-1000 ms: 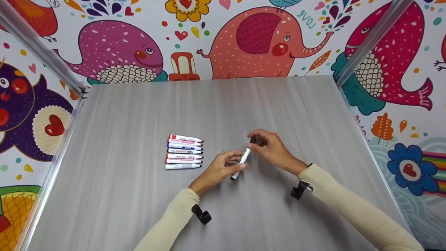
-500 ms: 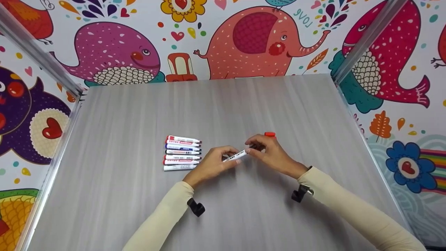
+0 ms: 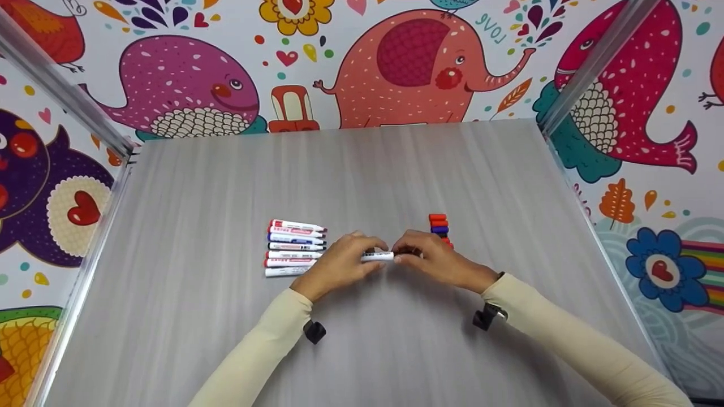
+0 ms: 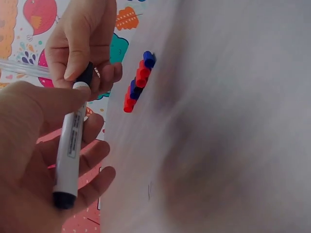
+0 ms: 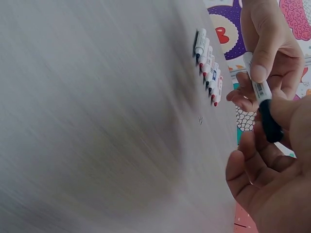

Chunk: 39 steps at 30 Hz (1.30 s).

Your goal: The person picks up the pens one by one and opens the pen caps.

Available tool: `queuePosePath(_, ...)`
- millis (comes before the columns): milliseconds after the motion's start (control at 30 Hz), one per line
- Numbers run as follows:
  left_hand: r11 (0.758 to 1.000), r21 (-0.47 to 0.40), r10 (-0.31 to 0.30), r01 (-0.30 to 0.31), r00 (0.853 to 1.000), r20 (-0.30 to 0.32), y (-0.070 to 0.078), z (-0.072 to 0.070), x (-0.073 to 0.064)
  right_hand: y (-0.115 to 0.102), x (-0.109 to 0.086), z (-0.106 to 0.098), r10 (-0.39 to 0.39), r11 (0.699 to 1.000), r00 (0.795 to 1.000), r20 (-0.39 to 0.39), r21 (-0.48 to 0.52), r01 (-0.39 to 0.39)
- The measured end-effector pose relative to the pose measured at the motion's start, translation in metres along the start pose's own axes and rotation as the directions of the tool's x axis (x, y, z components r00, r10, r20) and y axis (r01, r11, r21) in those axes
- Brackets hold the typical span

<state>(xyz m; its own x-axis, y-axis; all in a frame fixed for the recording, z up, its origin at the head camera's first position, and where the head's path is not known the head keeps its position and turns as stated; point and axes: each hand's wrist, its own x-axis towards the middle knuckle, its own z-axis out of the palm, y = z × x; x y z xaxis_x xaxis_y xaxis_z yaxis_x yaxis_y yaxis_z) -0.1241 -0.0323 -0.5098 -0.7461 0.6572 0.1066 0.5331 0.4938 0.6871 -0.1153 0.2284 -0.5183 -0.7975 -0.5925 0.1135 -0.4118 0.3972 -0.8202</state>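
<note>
A white marker [image 3: 378,256] lies level between my two hands in the head view. My left hand [image 3: 339,261] pinches its barrel between thumb and fingers; in the left wrist view the dark end plug [image 4: 64,199] of the marker points down past the palm. At the other end, the thumb and fingers of my right hand [image 3: 435,261] grip the black cap [image 5: 269,122], which sits against the barrel. From the head view most of this cap is hidden behind the right fingers.
Left of the hands, several uncapped white markers [image 3: 295,238] lie in a stacked row on the grey table [image 3: 226,186], tips facing right. Loose red, blue and black caps [image 3: 438,223] form a column beyond my right hand. Small dark marks [image 5: 200,121] show on the tabletop.
The marker has swung from a steep slant to level. My right hand has come down a little, uncovering the column of caps, and the left has shifted slightly left.
</note>
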Motion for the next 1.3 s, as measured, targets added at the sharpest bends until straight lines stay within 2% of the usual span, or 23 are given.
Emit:
queuePosePath(100,0.998,0.055,0.041,-0.04,0.999,-0.006,0.001,0.001,-0.002,0.0,0.0,0.0,-0.013,1.0,0.999,0.047,-0.005,0.013)
queuePosePath(267,0.989,0.123,0.082,-0.081,0.997,-0.003,0.004,0.002,-0.003,-0.003,0.001,0.0,-0.01,0.999,0.996,0.083,-0.043,0.013)
queuePosePath(433,0.98,0.171,0.101,-0.099,0.995,-0.006,0.006,0.003,-0.004,-0.007,0.001,0.0,0.007,0.996,0.992,0.129,-0.089,0.005)
queuePosePath(633,0.972,0.205,0.116,-0.116,0.993,0.008,0.009,0.001,-0.005,-0.008,0.001,0.0,-0.036,0.994,0.99,0.136,-0.098,0.05)
queuePosePath(933,0.991,0.115,0.061,-0.069,0.996,0.071,0.011,-0.004,-0.003,-0.009,-0.001,-0.002,-0.055,0.996,0.99,0.126,-0.059,0.063)
queuePosePath(1167,0.993,0.081,0.079,-0.09,0.988,0.13,0.011,-0.006,0.0,-0.01,-0.002,-0.002,-0.069,0.996,0.989,0.132,-0.046,0.075)
queuePosePath(1300,0.995,0.024,0.089,-0.094,0.987,0.134,0.011,-0.006,0.0,-0.009,-0.002,-0.002,-0.112,0.991,0.987,0.117,-0.061,0.12)
